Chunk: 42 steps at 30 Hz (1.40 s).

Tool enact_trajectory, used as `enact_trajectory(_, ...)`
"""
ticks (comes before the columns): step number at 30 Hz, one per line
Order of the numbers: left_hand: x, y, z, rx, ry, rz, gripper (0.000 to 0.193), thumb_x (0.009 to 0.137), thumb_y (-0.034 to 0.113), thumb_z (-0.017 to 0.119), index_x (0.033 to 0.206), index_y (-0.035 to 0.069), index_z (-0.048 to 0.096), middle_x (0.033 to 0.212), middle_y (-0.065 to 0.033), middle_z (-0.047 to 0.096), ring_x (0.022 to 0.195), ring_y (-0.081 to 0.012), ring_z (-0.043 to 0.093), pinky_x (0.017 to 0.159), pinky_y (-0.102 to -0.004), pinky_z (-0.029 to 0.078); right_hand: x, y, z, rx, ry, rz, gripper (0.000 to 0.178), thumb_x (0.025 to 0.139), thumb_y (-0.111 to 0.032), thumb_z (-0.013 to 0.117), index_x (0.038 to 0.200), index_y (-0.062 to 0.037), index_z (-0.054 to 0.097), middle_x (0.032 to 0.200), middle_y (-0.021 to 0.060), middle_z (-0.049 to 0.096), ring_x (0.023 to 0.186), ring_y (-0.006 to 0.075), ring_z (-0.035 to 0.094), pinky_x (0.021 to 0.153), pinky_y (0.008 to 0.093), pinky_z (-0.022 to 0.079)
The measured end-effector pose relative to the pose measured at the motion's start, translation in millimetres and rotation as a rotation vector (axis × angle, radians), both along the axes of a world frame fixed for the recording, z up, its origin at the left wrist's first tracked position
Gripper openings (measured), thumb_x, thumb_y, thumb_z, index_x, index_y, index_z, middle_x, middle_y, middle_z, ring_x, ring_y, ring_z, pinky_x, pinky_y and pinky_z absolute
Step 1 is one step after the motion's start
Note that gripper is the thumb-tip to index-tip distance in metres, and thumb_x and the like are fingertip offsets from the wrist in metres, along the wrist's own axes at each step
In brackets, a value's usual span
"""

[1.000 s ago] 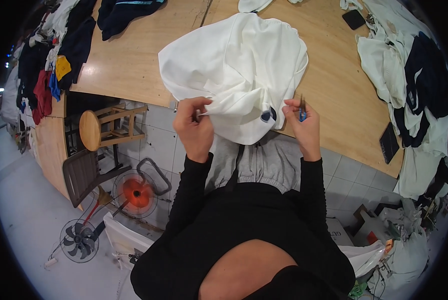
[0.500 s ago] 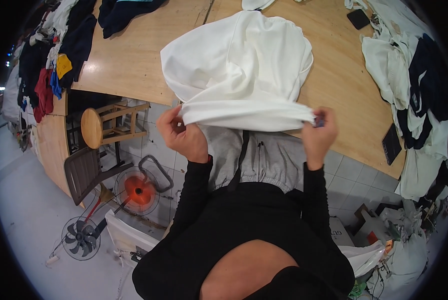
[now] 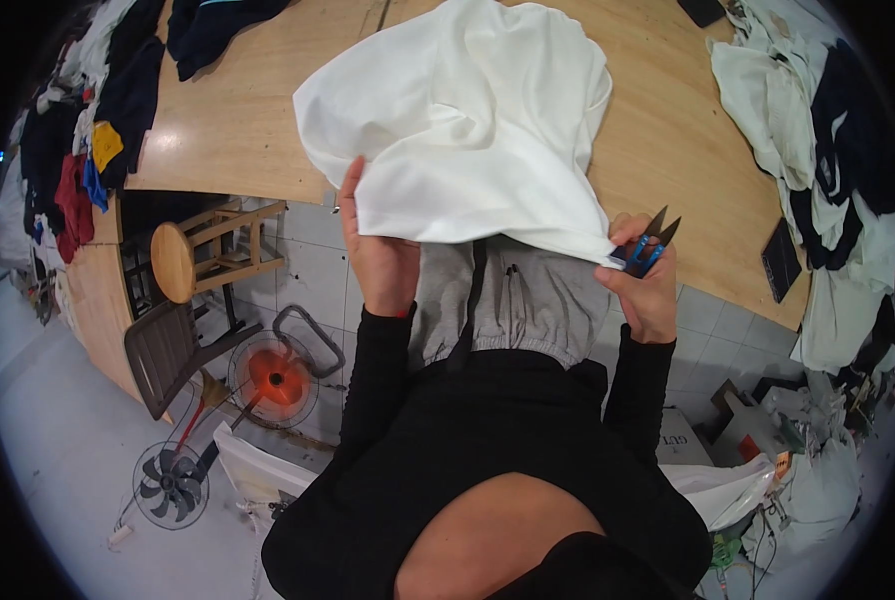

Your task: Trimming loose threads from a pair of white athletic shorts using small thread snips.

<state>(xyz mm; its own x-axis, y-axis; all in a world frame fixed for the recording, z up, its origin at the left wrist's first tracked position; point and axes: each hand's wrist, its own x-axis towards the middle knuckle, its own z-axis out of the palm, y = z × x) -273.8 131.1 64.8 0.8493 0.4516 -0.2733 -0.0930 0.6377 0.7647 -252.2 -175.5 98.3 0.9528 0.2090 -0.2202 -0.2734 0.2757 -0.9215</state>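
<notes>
A white garment (image 3: 488,150) lies in loose folds on the wooden table, its near edge hanging over the table's front. At its near left corner my left hand (image 3: 383,265) is open, fingers stretched up along the edge and partly hidden behind the cloth. My right hand (image 3: 650,305) is closed round small thread snips (image 3: 648,250) with blue handles, their dark blades apart and pointing away from me. Thumb and finger of that hand also pinch the garment's near right corner.
The wooden table (image 3: 238,130) carries dark garments (image 3: 213,35) at far left, and white and navy cloth (image 3: 848,160) along its right side. A dark flat box (image 3: 782,260) lies near the right edge. Below left are a wooden stool (image 3: 175,262), a chair (image 3: 163,355) and fans (image 3: 171,485).
My left hand has let go its pinch and straightened its fingers under the cloth edge. The folded near band has dropped flat. My right hand has turned, bringing the snips into sight.
</notes>
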Motion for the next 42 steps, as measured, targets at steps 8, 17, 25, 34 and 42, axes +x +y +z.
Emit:
enact_trajectory(8,6,23,-19,0.153,0.107,0.212,0.041,0.104,-0.006,0.053,0.145,0.0,0.049,0.14,-0.015,0.059,0.125,-0.0216,0.064,0.104,-0.0356,0.058,6,51,23,-0.67,-0.525,-0.481,0.025,0.069,0.017,0.068,0.08,-0.0051,0.062,0.074,-0.0008,0.051,0.061,0.0096,0.047,0.054,0.0236,0.034)
enact_trajectory(17,-2,19,-17,0.391,0.235,0.189,0.041,0.095,-0.009,0.064,0.135,-0.001,0.057,0.135,-0.012,0.06,0.121,-0.0227,0.063,0.101,-0.0315,0.054,-9,59,14,-0.764,-0.918,-0.57,0.026,0.054,0.014,0.062,0.071,-0.0045,0.059,0.077,0.0071,0.053,0.063,0.0167,0.048,0.052,0.0278,0.033)
enact_trajectory(25,-2,-52,36,1.497,-0.144,-0.509,0.055,0.071,0.019,0.091,0.123,0.016,0.073,0.171,-0.0204,0.028,0.155,-0.0479,0.027,0.123,-0.0549,0.027,-12,76,21,-0.692,-0.838,-0.304,0.022,0.06,0.014,0.065,0.073,-0.0023,0.06,0.089,0.0085,0.06,0.065,0.0163,0.052,0.053,0.0273,0.039)
enact_trajectory(34,8,58,-24,1.12,0.198,-0.03,0.053,0.083,0.004,0.084,0.13,0.003,0.06,0.156,-0.0227,0.045,0.148,-0.0387,0.04,0.119,-0.0463,0.035,40,7,-29,-0.429,-0.222,-0.226,0.013,0.09,-0.007,0.081,0.096,-0.0036,0.069,0.107,0.0056,0.073,0.077,0.0065,0.058,0.065,0.023,0.044)
enact_trajectory(42,37,4,14,1.53,0.036,-0.158,0.044,0.082,0.007,0.083,0.121,0.001,0.063,0.151,-0.0248,0.049,0.144,-0.0404,0.045,0.115,-0.0462,0.04,115,25,-77,-0.361,0.127,-0.406,0.017,0.099,-0.02,0.078,0.098,-0.0045,0.07,0.08,-0.0023,0.066,0.071,0.0065,0.06,0.056,0.0238,0.041)
